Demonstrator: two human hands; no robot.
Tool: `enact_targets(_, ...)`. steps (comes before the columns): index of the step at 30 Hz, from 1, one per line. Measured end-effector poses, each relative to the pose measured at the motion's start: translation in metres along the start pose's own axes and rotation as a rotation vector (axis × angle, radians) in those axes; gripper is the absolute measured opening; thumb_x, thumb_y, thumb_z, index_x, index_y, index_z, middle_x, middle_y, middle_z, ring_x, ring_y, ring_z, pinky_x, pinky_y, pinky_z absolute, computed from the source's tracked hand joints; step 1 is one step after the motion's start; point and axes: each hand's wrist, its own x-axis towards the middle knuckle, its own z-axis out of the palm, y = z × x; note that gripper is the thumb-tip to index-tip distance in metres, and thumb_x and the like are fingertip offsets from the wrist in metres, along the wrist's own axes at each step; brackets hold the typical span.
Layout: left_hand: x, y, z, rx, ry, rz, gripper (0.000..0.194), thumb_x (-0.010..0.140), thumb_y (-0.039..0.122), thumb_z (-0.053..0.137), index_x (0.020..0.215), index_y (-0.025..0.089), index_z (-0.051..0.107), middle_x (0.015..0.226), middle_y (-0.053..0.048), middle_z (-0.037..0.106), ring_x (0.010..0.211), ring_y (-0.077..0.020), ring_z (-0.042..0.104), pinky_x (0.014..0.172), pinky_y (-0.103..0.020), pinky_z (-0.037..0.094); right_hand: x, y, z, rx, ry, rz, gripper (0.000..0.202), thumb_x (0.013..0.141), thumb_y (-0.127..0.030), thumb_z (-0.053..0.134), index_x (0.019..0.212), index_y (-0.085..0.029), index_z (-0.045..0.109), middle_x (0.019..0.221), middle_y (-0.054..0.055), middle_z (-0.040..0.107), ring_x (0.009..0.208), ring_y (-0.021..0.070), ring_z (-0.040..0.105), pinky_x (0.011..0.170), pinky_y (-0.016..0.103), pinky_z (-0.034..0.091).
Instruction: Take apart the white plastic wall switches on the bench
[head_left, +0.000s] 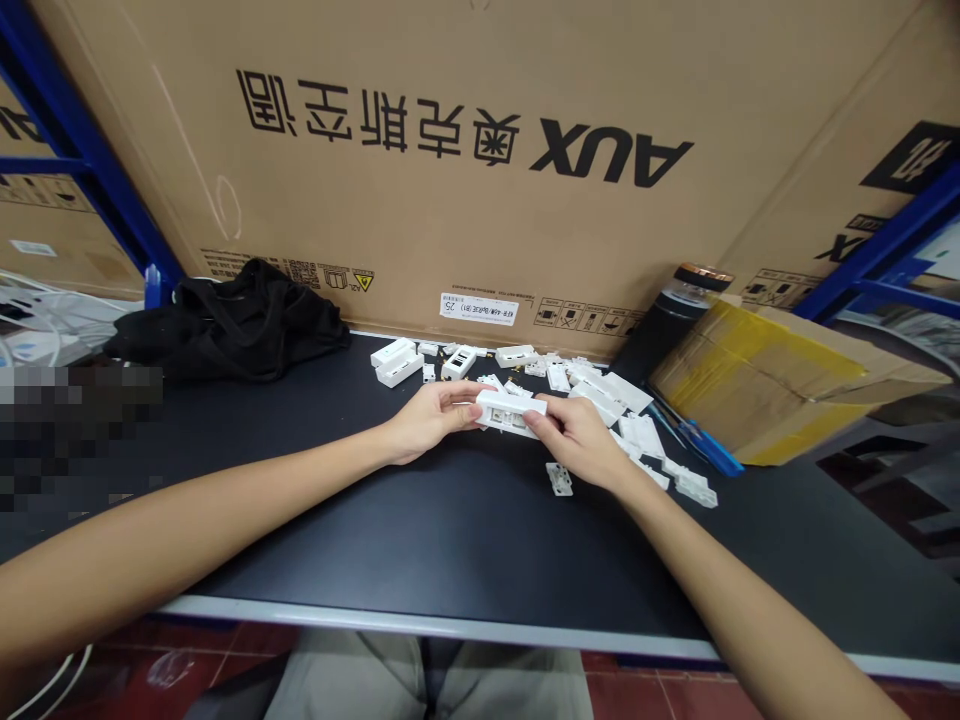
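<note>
Between my two hands is a white plastic housing (pixel 511 402), held up above the dark table with its open side and some inner parts facing me. My left hand (pixel 431 420) grips its left end, thumb on the near side. Around the right end my right hand (pixel 581 435) is closed, thumb pressed on the open side. Just below, a small white plastic piece (pixel 559 479) lies by itself on the table. Behind the hands are several loose white parts, among them a slotted white case (pixel 459 362) and a pair of long white covers (pixel 397 362).
A black cloth bag (pixel 240 320) lies at the back left. On the right stand a black cylinder (pixel 671 315) and a taped cardboard box (pixel 772 380), with a blue-handled tool (pixel 712 447) beside it. A large carton (pixel 450 200) walls off the back of the table (pixel 420 560).
</note>
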Motion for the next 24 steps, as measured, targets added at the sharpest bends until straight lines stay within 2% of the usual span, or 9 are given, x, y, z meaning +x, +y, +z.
enact_targets(6,0.001,-0.001,0.0,0.001,-0.011,-0.001,0.049,0.078,0.037,0.084,0.118,0.014,0.07,0.12,-0.013,0.071,0.111,-0.0231,0.066,0.098,-0.037,0.053,-0.001,-0.006,0.0,0.026,0.013,0.022,0.049,0.099,-0.055,0.04,0.064,-0.021,0.042,0.053,-0.004,0.039,0.049,0.0111,0.038,0.054,0.028,0.027)
enact_targets(15,0.001,0.002,0.001,-0.109,0.025,-0.013,0.048,0.077,0.036,0.085,0.116,0.012,0.071,0.114,-0.013,0.072,0.106,-0.0216,0.067,0.098,-0.038,0.052,-0.001,0.004,0.001,0.136,-0.082,0.026,0.053,0.098,-0.064,0.038,0.07,-0.02,0.048,0.058,-0.004,0.04,0.052,0.0111,0.036,0.051,0.026,0.028)
enact_targets(20,0.001,0.007,0.003,-0.107,0.026,-0.043,0.041,0.083,0.037,0.077,0.115,0.014,0.068,0.103,-0.01,0.073,0.085,-0.0186,0.07,0.083,-0.033,0.054,-0.001,0.003,-0.012,0.152,-0.153,-0.008,0.054,0.1,-0.063,0.036,0.071,-0.02,0.051,0.06,-0.002,0.049,0.054,0.0122,0.043,0.053,0.027,0.033)
enact_targets(24,0.0,0.006,0.004,0.072,0.044,-0.001,0.027,0.088,0.039,0.066,0.1,0.015,0.068,0.085,-0.003,0.066,0.072,-0.0123,0.06,0.066,-0.025,0.048,-0.002,0.014,-0.035,-0.096,-0.01,0.058,0.043,0.1,-0.055,0.042,0.076,-0.021,0.054,0.062,-0.001,0.055,0.057,0.0147,0.048,0.058,0.029,0.034)
